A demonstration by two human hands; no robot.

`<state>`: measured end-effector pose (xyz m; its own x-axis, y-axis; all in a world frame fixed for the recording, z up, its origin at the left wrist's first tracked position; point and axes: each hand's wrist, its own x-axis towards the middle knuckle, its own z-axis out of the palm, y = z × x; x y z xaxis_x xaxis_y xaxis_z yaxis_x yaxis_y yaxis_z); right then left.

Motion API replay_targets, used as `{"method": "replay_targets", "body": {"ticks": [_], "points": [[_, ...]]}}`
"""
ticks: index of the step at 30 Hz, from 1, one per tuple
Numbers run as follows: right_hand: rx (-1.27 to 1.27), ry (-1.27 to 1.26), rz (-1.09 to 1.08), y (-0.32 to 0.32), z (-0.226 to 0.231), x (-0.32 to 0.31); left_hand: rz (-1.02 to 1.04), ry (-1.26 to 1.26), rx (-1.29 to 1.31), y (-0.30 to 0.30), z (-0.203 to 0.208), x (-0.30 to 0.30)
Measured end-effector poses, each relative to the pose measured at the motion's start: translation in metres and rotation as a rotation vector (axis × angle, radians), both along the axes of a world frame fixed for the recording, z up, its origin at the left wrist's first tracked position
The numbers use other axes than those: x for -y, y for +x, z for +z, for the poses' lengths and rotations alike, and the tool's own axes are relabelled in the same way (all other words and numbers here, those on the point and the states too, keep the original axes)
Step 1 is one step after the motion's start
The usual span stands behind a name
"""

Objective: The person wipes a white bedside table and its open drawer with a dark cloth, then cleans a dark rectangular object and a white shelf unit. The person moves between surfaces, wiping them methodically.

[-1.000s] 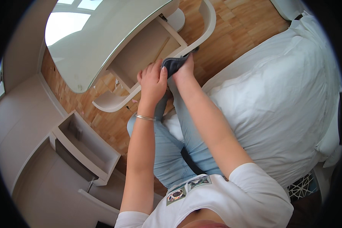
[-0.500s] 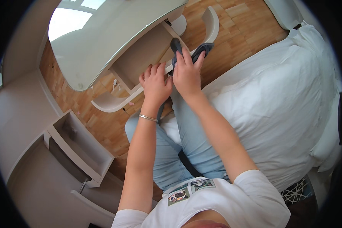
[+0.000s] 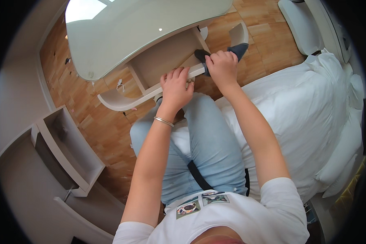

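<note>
A drawer [image 3: 166, 53] is pulled out from under a glass-topped white table [image 3: 150, 28]. Its curved white front panel [image 3: 128, 104] reaches past the drawer on both sides. Over the panel's top edge, the fingers of my left hand [image 3: 176, 87] are hooked, holding it. Farther right, my right hand [image 3: 223, 70] is closed around a dark grey-blue cloth [image 3: 238, 49] on the same panel. One end of the cloth hangs into the drawer, while another sticks out to the right along the panel. My right palm hides the cloth's middle.
My jean-clad legs [image 3: 215, 130] are just below the drawer. White bedding [image 3: 288, 118] lies to the right. At the left stands another open drawer unit [image 3: 75, 146]. Small scraps and a white cord [image 3: 120, 84] are on the wooden floor [image 3: 85, 97].
My right hand has moved right along the panel with the cloth, its fingers now curled tighter round it. My left hand has shifted slightly right on the panel. The view has shifted too.
</note>
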<state>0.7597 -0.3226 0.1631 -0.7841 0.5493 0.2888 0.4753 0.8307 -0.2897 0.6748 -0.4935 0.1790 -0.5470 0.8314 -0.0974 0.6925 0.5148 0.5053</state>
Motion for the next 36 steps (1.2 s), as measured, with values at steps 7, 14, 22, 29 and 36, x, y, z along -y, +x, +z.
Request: {"method": "replay_targets", "body": {"ticks": [7,14,22,29,36], "points": [[0.349,-0.204,0.205,-0.024,0.012,0.024,0.128,0.131,-0.014,-0.013,-0.002,0.044],[0.383,-0.324,0.527,-0.092,0.008,0.161,0.381,-0.009,-0.073,-0.059,-0.015,0.141],[0.268,-0.255,0.435,-0.056,0.006,0.108,0.376,-0.182,-0.110,-0.040,-0.005,0.119],[0.326,0.009,-0.088,0.027,0.002,-0.041,0.236,0.106,-0.007,0.007,-0.002,0.044],[0.485,0.183,0.038,0.027,0.001,-0.110,0.041,-0.014,0.160,0.029,0.006,0.000]]}}
